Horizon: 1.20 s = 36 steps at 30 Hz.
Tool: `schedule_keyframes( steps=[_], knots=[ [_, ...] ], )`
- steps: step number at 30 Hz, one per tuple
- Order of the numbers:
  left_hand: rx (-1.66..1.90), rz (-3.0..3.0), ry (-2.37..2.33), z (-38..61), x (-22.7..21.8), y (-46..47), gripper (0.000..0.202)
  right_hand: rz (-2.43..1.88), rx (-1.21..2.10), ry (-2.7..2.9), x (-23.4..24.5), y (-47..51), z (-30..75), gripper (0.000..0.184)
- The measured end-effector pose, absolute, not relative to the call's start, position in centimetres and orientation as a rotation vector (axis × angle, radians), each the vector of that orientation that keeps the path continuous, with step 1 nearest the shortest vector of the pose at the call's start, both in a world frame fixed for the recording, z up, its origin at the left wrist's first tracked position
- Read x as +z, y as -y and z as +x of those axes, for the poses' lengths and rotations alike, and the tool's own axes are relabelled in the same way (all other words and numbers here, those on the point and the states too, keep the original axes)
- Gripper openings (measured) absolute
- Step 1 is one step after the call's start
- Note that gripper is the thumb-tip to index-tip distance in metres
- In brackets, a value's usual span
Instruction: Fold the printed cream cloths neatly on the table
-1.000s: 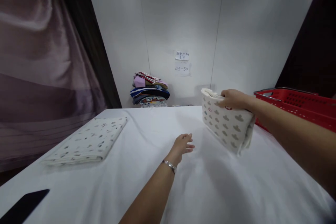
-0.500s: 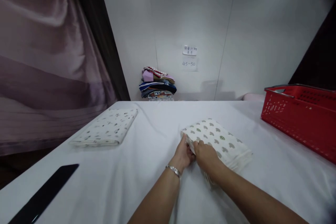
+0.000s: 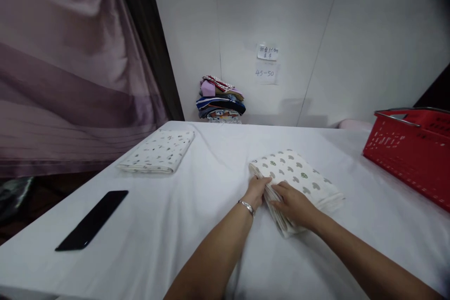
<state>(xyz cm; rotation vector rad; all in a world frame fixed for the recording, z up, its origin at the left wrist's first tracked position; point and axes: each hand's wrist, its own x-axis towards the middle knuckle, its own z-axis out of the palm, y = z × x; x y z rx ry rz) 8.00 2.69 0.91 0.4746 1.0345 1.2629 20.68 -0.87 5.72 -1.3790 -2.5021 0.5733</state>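
A folded white cloth with a grey and green mushroom-like print (image 3: 298,173) lies on the white-covered table, in front of me and slightly right. My left hand (image 3: 256,190), with a silver bracelet at its wrist, is closed on the cloth's near left edge. Just right of it, my right hand (image 3: 290,201) grips the same edge, thumb below and fingers on top. Several layers show along this near side. Part of the edge is hidden behind the fingers.
Another folded white cloth with small dark prints (image 3: 160,151) lies at the left. Nearer me is a flat black object (image 3: 93,220). A red basket (image 3: 408,150) stands at the right. Behind the table rises a stack of folded fabrics (image 3: 221,101) against the wall.
My head view has shifted, so the scene sits more to the left and lower parts show. My hands have moved along the cloth's near edge, the left thumb now on top.
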Motion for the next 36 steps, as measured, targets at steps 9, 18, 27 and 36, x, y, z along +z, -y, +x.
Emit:
schedule_keyframes(
  steps=[9, 18, 27, 36],
  knots=[
    [1.228, 0.46, -1.139, 7.9, 0.3, -2.8, 0.039, -1.347, 0.416, 2.32, 2.3, -2.8, 25.0, 0.049],
    [1.265, 0.563, -1.193, 4.7, 1.6, -4.2, 0.033, -1.211, 0.523, 2.59, 1.7, 1.2, 22.8, 0.055],
    [1.12, 0.586, -1.195, 3.1, 2.0, -2.4, 0.042, -0.928, 0.237, 2.59, 0.4, 2.3, 24.2, 0.043],
    [1.07, 0.643, -1.255, 3.4, 2.3, 2.1, 0.041, -0.73, 0.153, 2.569, 1.8, 2.1, 23.5, 0.031]
  ],
)
